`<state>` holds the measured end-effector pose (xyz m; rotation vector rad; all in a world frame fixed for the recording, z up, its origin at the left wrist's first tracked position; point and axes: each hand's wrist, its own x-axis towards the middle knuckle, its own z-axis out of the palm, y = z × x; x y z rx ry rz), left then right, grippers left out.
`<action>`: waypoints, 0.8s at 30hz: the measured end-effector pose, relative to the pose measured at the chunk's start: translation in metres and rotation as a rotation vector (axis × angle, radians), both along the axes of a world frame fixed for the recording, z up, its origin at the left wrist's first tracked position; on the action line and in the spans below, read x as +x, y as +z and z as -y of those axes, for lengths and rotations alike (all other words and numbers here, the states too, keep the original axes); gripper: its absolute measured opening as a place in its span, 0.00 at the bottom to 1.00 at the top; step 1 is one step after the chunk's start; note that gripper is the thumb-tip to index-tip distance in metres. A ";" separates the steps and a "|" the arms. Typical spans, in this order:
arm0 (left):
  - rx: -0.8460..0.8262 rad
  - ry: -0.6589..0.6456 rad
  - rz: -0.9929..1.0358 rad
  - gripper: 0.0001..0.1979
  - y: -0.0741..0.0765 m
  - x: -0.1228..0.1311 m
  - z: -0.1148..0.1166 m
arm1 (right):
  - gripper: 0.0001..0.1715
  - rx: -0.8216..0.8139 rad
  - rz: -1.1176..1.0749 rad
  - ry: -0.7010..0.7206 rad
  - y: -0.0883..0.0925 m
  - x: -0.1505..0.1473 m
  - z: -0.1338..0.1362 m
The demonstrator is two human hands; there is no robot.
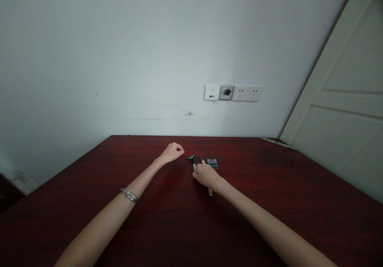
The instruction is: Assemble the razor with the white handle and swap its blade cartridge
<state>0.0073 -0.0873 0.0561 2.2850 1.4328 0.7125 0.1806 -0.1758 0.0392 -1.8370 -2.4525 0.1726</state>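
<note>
My right hand (206,176) is closed round the handle of a razor (192,160), whose dark green head points away from me on the dark red table (269,203). A second, headless razor handle (210,191) lies under the same hand, its silver ends showing on both sides. Just beyond sits a small pack of green blade cartridges (212,163). My left hand (172,152) hovers a little to the left of the razor head, fingers curled in loosely with nothing visible in them. A silver bracelet (129,195) is on my left wrist.
The table butts against a white wall with a row of sockets (232,93). A white door (344,111) stands at the right, close to the table's far right corner.
</note>
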 end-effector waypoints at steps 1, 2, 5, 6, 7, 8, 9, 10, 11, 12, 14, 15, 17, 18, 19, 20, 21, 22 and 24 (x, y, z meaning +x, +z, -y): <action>0.001 0.007 -0.003 0.13 0.002 0.001 0.002 | 0.17 0.003 -0.001 0.004 0.001 0.001 0.001; 0.005 0.019 -0.009 0.13 0.005 0.003 0.004 | 0.17 0.008 -0.002 0.009 0.004 0.002 0.003; 0.027 0.063 -0.047 0.12 0.014 0.011 0.013 | 0.17 0.031 -0.003 0.015 0.014 0.014 0.008; 0.030 0.072 -0.066 0.12 0.017 0.015 0.016 | 0.17 0.039 -0.004 0.007 0.018 0.022 0.009; 0.031 0.081 -0.087 0.12 0.019 0.019 0.019 | 0.17 0.047 -0.004 -0.010 0.022 0.032 0.010; 0.025 0.087 -0.108 0.12 0.021 0.025 0.022 | 0.18 0.056 -0.005 -0.034 0.026 0.044 0.009; 0.013 0.089 -0.130 0.12 0.023 0.031 0.025 | 0.19 0.064 -0.006 -0.066 0.029 0.058 0.009; 0.001 0.090 -0.152 0.12 0.023 0.038 0.027 | 0.20 0.069 -0.005 -0.106 0.033 0.074 0.007; -0.012 0.090 -0.176 0.11 0.023 0.045 0.030 | 0.22 0.069 -0.005 -0.142 0.036 0.091 0.006; -0.026 0.084 -0.204 0.11 0.022 0.053 0.033 | 0.23 0.069 -0.006 -0.177 0.038 0.110 0.005; -0.051 0.071 -0.273 0.11 0.019 0.069 0.041 | 0.25 0.050 -0.005 -0.243 0.040 0.148 0.005; -0.063 0.049 -0.314 0.12 0.017 0.077 0.046 | 0.25 0.034 -0.003 -0.274 0.040 0.167 0.005; -0.093 0.020 -0.391 0.13 0.013 0.092 0.055 | 0.25 -0.018 -0.005 -0.314 0.038 0.203 0.008; -0.103 0.009 -0.421 0.13 0.011 0.098 0.059 | 0.25 -0.056 -0.008 -0.328 0.036 0.218 0.010; -0.108 0.006 -0.446 0.13 0.009 0.104 0.063 | 0.25 -0.104 -0.014 -0.337 0.034 0.231 0.012; -0.106 0.002 -0.467 0.14 0.007 0.108 0.066 | 0.25 -0.157 -0.023 -0.343 0.031 0.243 0.015; -0.102 0.000 -0.483 0.14 0.005 0.112 0.068 | 0.25 -0.192 -0.028 -0.339 0.028 0.253 0.017; -0.098 -0.002 -0.496 0.14 0.003 0.115 0.069 | 0.25 -0.217 -0.025 -0.335 0.025 0.260 0.018; -0.097 -0.006 -0.514 0.15 0.000 0.118 0.070 | 0.26 -0.236 -0.015 -0.335 0.020 0.270 0.022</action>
